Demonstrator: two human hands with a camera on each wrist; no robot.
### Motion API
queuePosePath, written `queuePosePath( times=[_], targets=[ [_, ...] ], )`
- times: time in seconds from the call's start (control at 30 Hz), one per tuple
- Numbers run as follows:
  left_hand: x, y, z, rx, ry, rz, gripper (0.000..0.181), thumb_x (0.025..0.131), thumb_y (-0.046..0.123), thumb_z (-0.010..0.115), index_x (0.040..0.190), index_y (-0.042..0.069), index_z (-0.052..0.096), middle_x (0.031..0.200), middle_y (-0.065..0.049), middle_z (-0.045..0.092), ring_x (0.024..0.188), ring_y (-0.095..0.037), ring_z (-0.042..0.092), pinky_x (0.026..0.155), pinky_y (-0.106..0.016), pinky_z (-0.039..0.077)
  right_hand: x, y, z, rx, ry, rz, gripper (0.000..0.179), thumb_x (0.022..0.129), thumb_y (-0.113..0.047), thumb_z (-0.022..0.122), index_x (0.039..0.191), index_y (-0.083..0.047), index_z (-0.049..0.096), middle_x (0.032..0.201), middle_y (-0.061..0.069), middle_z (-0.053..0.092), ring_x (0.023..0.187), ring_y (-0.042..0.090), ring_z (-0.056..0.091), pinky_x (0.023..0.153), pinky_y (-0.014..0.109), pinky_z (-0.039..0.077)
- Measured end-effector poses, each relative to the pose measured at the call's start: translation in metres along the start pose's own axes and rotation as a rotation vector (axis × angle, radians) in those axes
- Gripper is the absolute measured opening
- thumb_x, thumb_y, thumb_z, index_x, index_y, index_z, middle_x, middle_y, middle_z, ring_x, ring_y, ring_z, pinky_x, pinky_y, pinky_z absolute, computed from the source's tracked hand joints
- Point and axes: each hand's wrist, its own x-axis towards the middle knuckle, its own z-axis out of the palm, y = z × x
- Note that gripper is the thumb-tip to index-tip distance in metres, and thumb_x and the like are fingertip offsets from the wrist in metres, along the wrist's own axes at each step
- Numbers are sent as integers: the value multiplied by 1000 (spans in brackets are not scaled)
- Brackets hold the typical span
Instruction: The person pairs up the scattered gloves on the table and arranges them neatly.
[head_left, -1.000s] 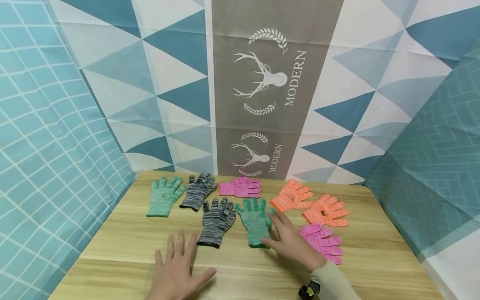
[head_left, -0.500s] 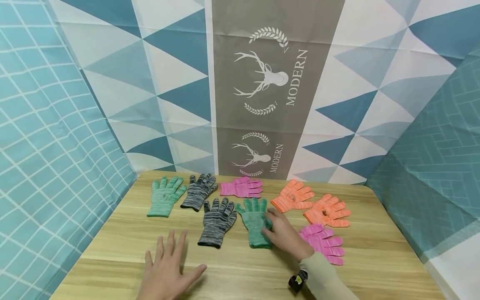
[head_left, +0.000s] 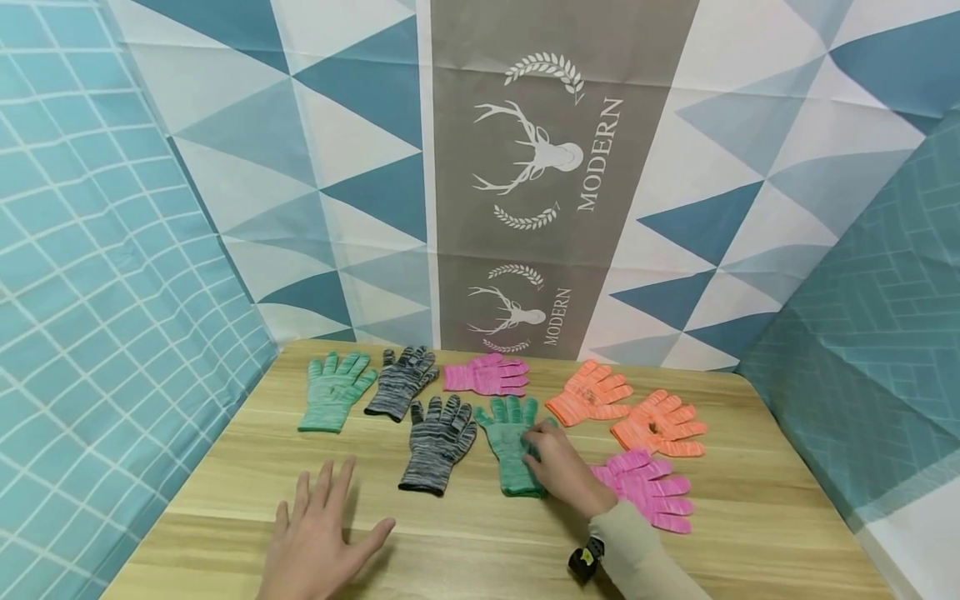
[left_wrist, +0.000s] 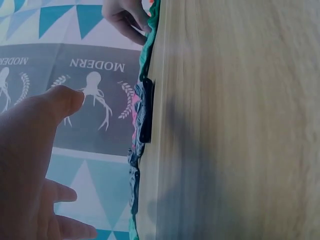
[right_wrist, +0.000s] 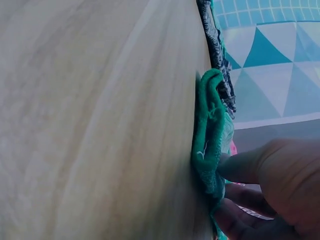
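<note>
A dark green glove lies flat on the wooden table, cuff towards me. My right hand pinches the fabric near its right side between thumb and curled fingers. In the right wrist view, the thumb presses against the green glove. My left hand hovers over the table's front left with fingers spread, holding nothing. Nearest to it is a grey-black striped glove, left of the dark green one. A pink glove lies behind the right wrist, partly hidden by it.
Further gloves lie along the back: light green, a second grey-black one, a second pink one, and two orange gloves at right. The wooden table is bounded by patterned cloth walls behind and on both sides.
My left hand has drifted left and slightly down. The right hand's fingers have drawn together on the dark green glove's right side. The gloves keep their arrangement.
</note>
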Motion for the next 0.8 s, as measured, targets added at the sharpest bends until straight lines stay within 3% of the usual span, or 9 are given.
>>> queuePosePath(
  times=[0.23,0.8],
  targets=[
    [1,-2,-5,-2,-26,-18,107,85,81,57,161,10,32,160,-31,34,144,-64,25,107,-85,19,1,-1,-2,-13,4,-44,11,88,5,75,99,3,78,97,14,71,91,26,68,78,38,61],
    [2,-5,-8,-18,-16,-23,107,86,80,57,162,11,28,162,-31,31,144,-64,23,107,-85,17,0,2,-3,29,47,-59,11,89,4,75,94,-2,81,92,9,76,87,21,70,73,30,61]
  ],
)
